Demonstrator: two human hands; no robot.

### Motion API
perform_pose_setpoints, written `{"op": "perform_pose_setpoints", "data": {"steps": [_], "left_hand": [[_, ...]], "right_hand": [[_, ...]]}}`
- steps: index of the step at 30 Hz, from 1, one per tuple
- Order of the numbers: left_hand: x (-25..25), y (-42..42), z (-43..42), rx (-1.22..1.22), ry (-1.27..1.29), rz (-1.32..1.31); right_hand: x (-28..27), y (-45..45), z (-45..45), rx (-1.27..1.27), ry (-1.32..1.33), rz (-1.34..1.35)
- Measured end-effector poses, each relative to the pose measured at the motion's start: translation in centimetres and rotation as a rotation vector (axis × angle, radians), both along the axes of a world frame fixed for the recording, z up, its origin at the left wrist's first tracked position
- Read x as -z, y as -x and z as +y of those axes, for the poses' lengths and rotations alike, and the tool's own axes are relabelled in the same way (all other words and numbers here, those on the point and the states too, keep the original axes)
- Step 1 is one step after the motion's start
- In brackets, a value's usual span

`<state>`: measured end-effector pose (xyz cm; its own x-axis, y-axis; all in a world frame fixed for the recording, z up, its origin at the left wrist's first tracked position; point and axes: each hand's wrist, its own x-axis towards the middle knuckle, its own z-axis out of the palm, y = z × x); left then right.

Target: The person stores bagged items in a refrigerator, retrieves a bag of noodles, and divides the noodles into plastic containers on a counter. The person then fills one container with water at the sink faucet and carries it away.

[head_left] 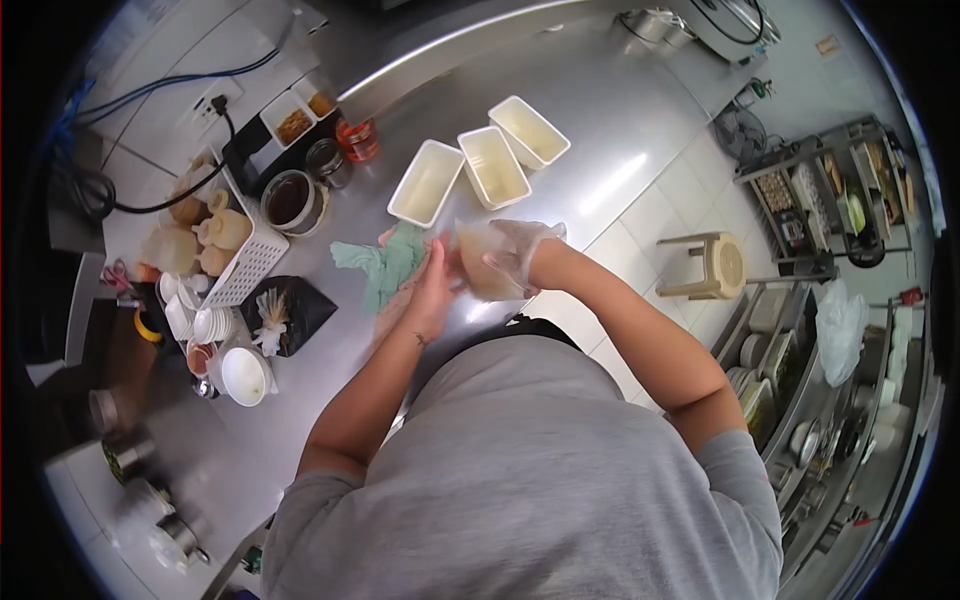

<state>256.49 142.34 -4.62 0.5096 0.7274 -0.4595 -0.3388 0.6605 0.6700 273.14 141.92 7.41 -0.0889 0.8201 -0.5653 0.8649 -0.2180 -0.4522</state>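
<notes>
My right hand (510, 258) is covered by thin clear plastic (540, 232), a glove or a bag, and its fingers are smeared by motion. Close beside it, my bare left hand (433, 290) has its fingers stretched out near the plastic's left edge; whether it touches the plastic is hard to tell. A crumpled green cloth (385, 265) lies on the steel table just left of my left hand. Beyond my hands stand three white rectangular tubs: a left one (427, 184), a middle one (494, 168) and a right one (530, 131).
On the left are a white basket (250, 262) of bottles, a jar of dark liquid (288, 200), a black plastic bag (305, 312) and a white bowl (246, 376). A beige stool (722, 265) stands on the floor at right, near loaded metal shelves (800, 350).
</notes>
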Motion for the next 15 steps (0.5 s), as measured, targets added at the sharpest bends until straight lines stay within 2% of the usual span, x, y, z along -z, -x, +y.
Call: {"op": "perform_pose_setpoints", "data": {"steps": [1,3,4,7,10,13,15], "left_hand": [[-1.3,-0.5,-0.1,-0.020,0.029,-0.137],[-3.3,-1.7,-0.8,-0.044,0.090,-0.406],[-3.0,-2.2,-0.8,-0.085,0.107,-0.409],[-1.6,-3.3,-0.7,-0.150,0.173,-0.442],[-1.5,-3.6,-0.8,-0.121,0.223,-0.500],[-2.0,-3.5,-1.1,-0.150,0.196,-0.554],[-2.5,-3.2,-0.9,-0.198,0.197,-0.601]], "right_hand": [[-0.3,0.1,0.3,-0.003,0.046,0.033],[-2.2,1.3,1.5,-0.204,0.153,0.002],[-2.7,1.6,1.7,-0.302,0.204,-0.013],[-0.1,0.3,0.0,-0.309,-0.439,-0.021],[4.8,-1.2,-0.5,-0.399,-0.803,0.047],[7.7,-1.8,1.1,-0.546,-0.723,-0.038],[7.3,-1.7,2.2,-0.768,-0.772,-0.176]]}}
